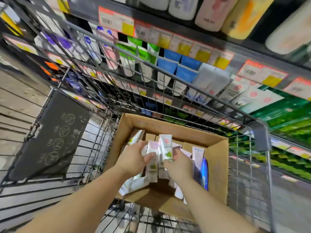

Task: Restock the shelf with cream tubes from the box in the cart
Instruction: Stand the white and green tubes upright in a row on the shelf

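Both hands are down in the box (217, 167), which sits in the cart (260, 132). A white tube (165, 148) w/ a green leaf mark is held up by the right hand (179, 165); thumb and fingers are closed round its lower end, so the grip is narrow and full. Other tubes (152, 167) are gripped by the left hand (134, 157), w/ the fingers curled over their tops. How many are held there can't be told; the picture is a bit blurry.

More tubes are seen in the box: some standing near the hands, some lying flat at the near-left corner, and a blue pack at the right wall. So the box is far from used up.

The shelf (185, 47) is seen past the cart's wire side, approx. at chest level. Rows of tubes are already stood there: green and white, blue and white, and white ones w/ a pink dot further right. Whether any of those came from this box can't be told.

It is judged that the task is at the pick-up step. Tubes are in hand but none has been put on the shelf yet in this view. Left to do: tubes lifted out, carried over the cart's rim, and set in the row that matches. Most of the job is prob. still ahead.
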